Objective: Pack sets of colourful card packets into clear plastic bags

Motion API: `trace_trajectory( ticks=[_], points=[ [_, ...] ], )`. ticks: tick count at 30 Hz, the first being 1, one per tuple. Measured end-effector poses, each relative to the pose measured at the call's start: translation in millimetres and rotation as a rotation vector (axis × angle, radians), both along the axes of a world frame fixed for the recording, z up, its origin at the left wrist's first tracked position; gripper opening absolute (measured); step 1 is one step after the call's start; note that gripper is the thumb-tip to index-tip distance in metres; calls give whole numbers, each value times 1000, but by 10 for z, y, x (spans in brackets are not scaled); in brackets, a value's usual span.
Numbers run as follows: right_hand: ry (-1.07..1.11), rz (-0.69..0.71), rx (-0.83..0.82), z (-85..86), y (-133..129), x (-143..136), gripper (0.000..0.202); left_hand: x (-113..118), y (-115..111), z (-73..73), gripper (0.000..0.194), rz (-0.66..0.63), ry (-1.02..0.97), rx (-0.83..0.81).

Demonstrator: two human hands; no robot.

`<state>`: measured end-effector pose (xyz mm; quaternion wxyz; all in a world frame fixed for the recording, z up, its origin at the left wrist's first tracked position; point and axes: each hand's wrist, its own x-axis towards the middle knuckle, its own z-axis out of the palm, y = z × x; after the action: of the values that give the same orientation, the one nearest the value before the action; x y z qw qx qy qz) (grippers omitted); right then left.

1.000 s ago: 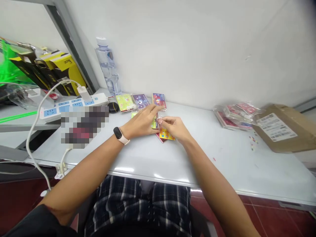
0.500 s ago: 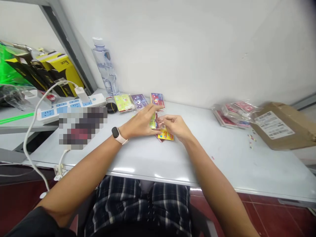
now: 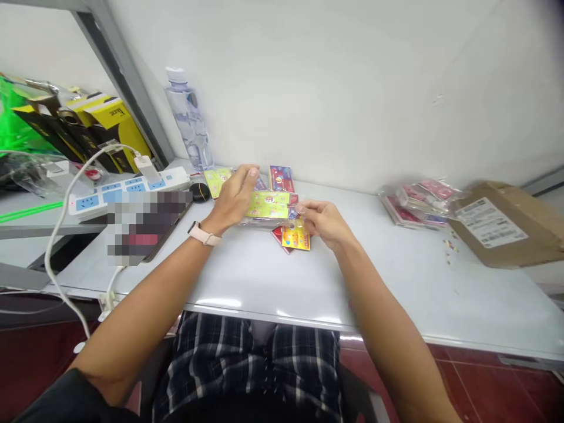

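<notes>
A green card packet [image 3: 269, 205] in a clear plastic sleeve is held up off the table between my two hands. My left hand [image 3: 233, 200] wraps round its left end, with the fingertips partly hidden. At the other end, my right hand [image 3: 326, 223] pinches the clear sleeve edge between thumb and fingers. Just below lies a yellow card [image 3: 297, 236], over a red card [image 3: 282, 239] on the table. Behind the packet are a blue-and-red card pack [image 3: 281, 178] and another green pack [image 3: 217, 181]; a purple one is mostly covered by my left hand.
A water bottle [image 3: 190, 126] stands against the wall at the left. Nearby are a power strip [image 3: 127, 192], a black round object [image 3: 200, 191] and a blurred-out dark device [image 3: 150, 226]. To the right sit plastic-wrapped card packs [image 3: 418, 202] and a brown parcel [image 3: 506, 226].
My left hand has shifted left and turned, uncovering the green packet's face. My right hand has moved slightly right, still pinching the sleeve end.
</notes>
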<state>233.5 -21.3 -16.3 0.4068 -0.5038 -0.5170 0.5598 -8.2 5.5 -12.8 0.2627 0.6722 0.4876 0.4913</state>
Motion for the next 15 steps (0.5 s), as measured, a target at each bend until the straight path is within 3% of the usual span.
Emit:
trace_trajectory(
  ticks=[4,8,15],
  points=[
    [18,-17,-29,29,9,58,38,-41,122,-103,56,-5,-94,-127],
    [69,-14,-46,31,20,79,35,-17,175,-155,63,-96,-261,-265],
    [74,-24,-64,-6,26,48,30,100,50,-77,70,-280,-483,-494]
  ],
)
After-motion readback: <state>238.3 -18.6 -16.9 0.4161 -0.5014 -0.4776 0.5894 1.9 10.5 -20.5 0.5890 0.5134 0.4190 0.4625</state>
